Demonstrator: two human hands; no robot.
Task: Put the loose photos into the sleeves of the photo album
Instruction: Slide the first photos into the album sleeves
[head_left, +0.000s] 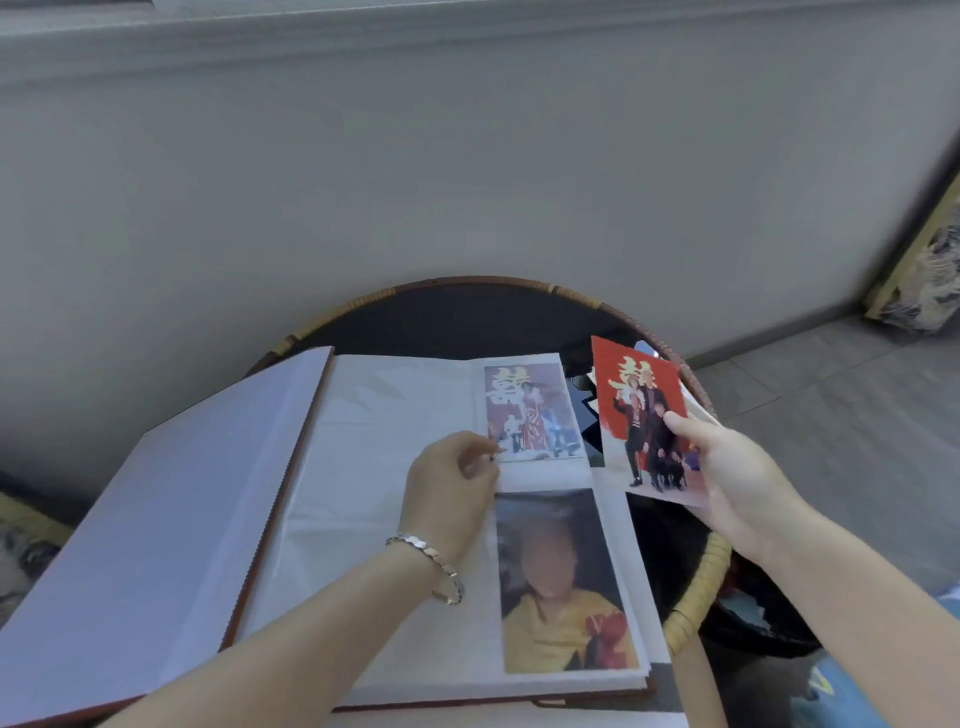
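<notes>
Your left forearm, a metal bracelet at the wrist, crosses the open photo album, which lies on a round rattan-rimmed table. Beside that wrist, the lower sleeve of the right page holds a portrait photo in yellow. Your left hand has its fingers curled, pinching at the lower left corner of the upper photo, a red wedding scene in the sleeve above; whether you grip print or plastic I cannot tell.

Just off the album's right edge, your right hand holds the loose photo tilted above the table rim, thumb on its face, fingers behind.

Expect that print to be light, thin and easily bent, with a glossy face that smudges, so I would shift your grip to its edges. The sleeve film looks limp and likely clings. Part its mouth with your left fingers and feed one straight edge in. Which side opens is not visible.

Beyond the table stands a grey wall.
</notes>
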